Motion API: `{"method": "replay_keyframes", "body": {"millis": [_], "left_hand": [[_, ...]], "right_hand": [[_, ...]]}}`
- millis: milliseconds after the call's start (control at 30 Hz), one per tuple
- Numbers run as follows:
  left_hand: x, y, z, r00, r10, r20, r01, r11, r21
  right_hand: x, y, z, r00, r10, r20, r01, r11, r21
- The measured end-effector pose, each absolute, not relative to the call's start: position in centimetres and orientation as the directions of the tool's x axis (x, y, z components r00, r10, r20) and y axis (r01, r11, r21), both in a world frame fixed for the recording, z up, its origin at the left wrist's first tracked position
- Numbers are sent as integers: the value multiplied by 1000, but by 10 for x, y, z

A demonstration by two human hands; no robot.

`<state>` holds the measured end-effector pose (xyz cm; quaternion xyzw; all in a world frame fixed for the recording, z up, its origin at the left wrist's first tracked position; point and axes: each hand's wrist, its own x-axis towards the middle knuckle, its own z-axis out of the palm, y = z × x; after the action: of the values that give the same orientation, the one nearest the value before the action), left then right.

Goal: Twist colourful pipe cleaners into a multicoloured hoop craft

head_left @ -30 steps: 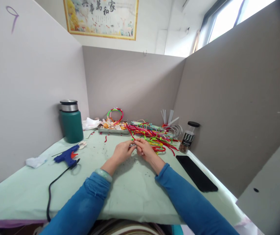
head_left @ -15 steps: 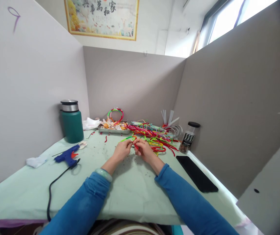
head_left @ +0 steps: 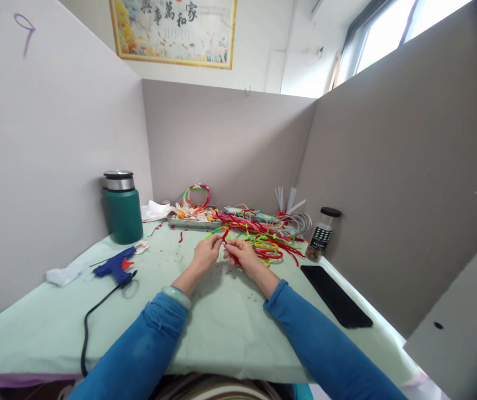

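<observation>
Red strip now spans the gap btwn hands, mid-table.
Vs. half a sec ago, hands sit slightly wider apart, more red showing; prob. winding/twisting in progress. L hand pinches green-orange band, fingertips together; R hand, fingers curled, pinches red strip. Both near side of strip pile.

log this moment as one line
left hand: holding green-and-orange strip | right hand: holding red strip | around: blue glue gun, metal tray, green flask
</observation>
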<state>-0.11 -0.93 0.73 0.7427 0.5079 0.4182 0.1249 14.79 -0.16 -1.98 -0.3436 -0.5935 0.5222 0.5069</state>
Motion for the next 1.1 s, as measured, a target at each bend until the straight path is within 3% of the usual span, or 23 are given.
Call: {"method": "replay_keyframes", "body": {"millis": [367,700,967,1100], "left_hand": [[-2,-7,7,125,870,477,641,-438,630],[-3,-6,6,135,856,499,649,-457,608],[-1,-7,7,170,847,504,662,-477,578],[-3,-7,7,160,846,509,646,-479,594]], "right_hand": [[146,-8,-15,-273,920,281,-70,272,-960],[148,-8,-8,-98,952,290,-206,266,-942],[147,-9,-4,-111,958,266,-292,224,-930],[148,-10,-4,-165,937,309,-234,267,-935]]}}
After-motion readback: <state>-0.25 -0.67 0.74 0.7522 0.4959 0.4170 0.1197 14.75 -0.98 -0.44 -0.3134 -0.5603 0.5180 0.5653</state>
